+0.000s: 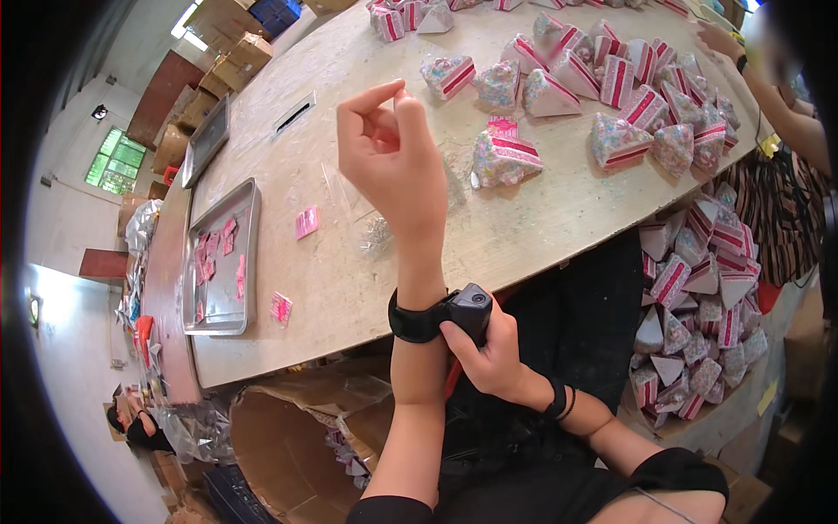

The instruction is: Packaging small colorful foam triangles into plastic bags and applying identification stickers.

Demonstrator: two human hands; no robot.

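No words or numbers can be read. Small pink card [280, 308] just right of metal tray [254, 253]: marks too tiny. Pink cards [229, 236] inside tray: marks blurry.

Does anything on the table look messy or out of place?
Slightly messy: some pink cards lie loose on the table, outside the metal tray holding similar ones, and silvery bits are scattered nearby, like a small spill.

black sleeves [679, 472], black wrist straps [410, 325]
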